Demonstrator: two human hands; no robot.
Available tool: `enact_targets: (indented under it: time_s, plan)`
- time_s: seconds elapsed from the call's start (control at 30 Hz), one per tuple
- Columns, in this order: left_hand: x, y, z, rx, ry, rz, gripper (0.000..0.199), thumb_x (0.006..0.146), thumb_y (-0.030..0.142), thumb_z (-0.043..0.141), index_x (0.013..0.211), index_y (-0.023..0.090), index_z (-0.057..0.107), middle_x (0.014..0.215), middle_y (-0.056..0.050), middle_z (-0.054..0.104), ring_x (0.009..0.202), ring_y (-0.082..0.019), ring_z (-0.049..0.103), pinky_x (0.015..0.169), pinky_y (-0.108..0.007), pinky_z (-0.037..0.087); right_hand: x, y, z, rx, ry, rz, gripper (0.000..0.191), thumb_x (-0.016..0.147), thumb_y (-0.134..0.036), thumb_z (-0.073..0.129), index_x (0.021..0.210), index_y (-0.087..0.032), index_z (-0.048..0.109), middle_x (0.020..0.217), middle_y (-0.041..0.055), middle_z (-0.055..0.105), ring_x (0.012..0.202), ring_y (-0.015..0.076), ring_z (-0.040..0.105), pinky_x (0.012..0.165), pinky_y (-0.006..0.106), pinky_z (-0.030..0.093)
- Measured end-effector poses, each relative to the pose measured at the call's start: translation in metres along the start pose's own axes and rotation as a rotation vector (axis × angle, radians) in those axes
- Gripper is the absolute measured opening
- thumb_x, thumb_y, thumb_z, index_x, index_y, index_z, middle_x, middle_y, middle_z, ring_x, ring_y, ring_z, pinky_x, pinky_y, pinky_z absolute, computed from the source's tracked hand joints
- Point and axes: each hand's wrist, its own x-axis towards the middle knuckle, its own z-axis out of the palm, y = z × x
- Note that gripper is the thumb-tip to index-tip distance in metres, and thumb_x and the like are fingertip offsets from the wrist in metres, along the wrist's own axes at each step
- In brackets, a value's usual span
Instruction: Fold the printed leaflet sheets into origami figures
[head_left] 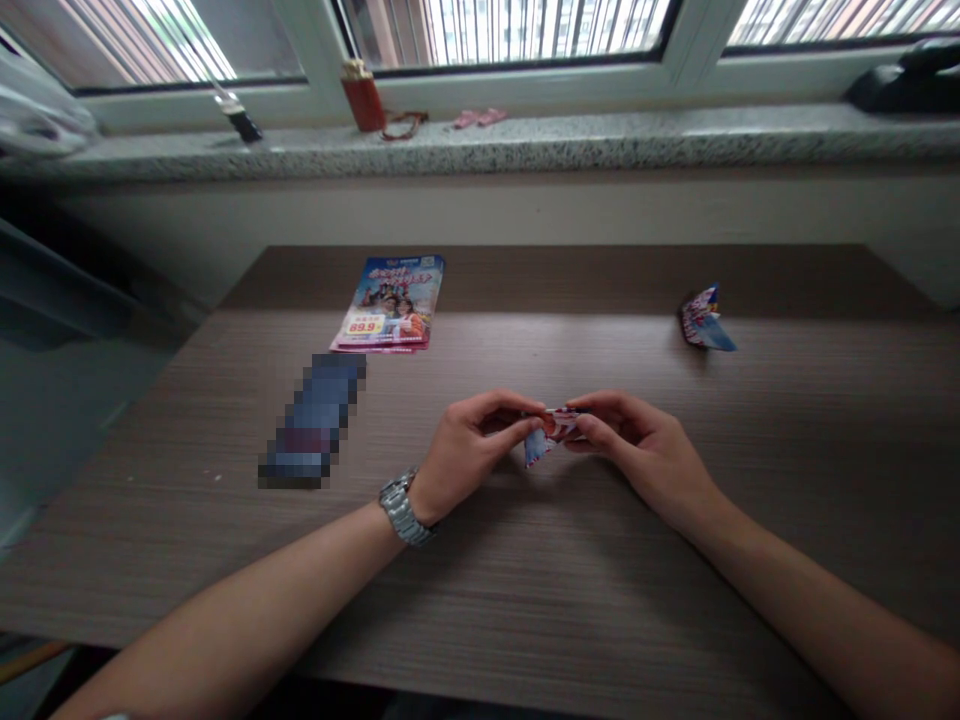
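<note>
A small folded paper, printed in blue, white and red, is held just above the table between my two hands. My left hand, with a metal watch on its wrist, pinches the paper's left side between thumb and fingers. The right side is pinched by my right hand. Beyond my right hand a folded paper piece in similar colours stands on the table. To the upper left lies a stack of printed flyers.
The wood-grain table stands below a granite windowsill. Left of my hands lies a pixelated dark, phone-like rectangle. On the sill are a red box, a small dark bottle and pink items.
</note>
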Motion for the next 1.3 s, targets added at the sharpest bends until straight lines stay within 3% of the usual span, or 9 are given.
enact_targets:
  time_s: [0.43, 0.73, 0.97, 1.3]
  plan:
    - [0.001, 0.004, -0.003, 0.07, 0.009, -0.003, 0.019, 0.09, 0.027, 0.072, 0.106, 0.018, 0.078, 0.103, -0.005, 0.078, 0.095, -0.017, 0.074, 0.085, -0.023, 0.058, 0.001, 0.001, -0.003, -0.007, 0.031, 0.045, 0.028, 0.082, -0.043, 0.078, 0.096, -0.019, 0.076, 0.089, 0.0065, 0.079, 0.081, 0.0195, 0.075, 0.078, 0.033, 0.065]
    - [0.0, 0.005, -0.003, 0.146, -0.007, 0.041, 0.017, 0.092, 0.024, 0.07, 0.106, 0.02, 0.078, 0.103, -0.004, 0.077, 0.093, -0.015, 0.072, 0.084, -0.021, 0.055, 0.001, 0.003, -0.005, 0.0, 0.027, 0.094, 0.031, 0.081, -0.046, 0.078, 0.094, -0.018, 0.076, 0.088, 0.0071, 0.079, 0.077, 0.0175, 0.074, 0.075, 0.03, 0.063]
    - [0.0, 0.004, -0.003, 0.15, 0.031, 0.041, 0.016, 0.091, 0.026, 0.07, 0.104, 0.018, 0.077, 0.102, -0.005, 0.077, 0.094, -0.016, 0.072, 0.085, -0.023, 0.056, 0.002, 0.01, -0.008, 0.122, 0.034, 0.141, 0.032, 0.081, -0.043, 0.08, 0.102, -0.019, 0.076, 0.098, 0.0077, 0.079, 0.085, 0.0196, 0.075, 0.082, 0.035, 0.063]
    - [0.0, 0.006, -0.003, 0.143, 0.025, 0.058, 0.016, 0.091, 0.024, 0.07, 0.103, 0.017, 0.077, 0.101, -0.005, 0.077, 0.093, -0.016, 0.072, 0.085, -0.023, 0.057, 0.001, 0.005, -0.007, 0.041, 0.044, 0.075, 0.028, 0.08, -0.045, 0.079, 0.089, -0.019, 0.075, 0.089, 0.0056, 0.078, 0.077, 0.0172, 0.072, 0.076, 0.032, 0.063]
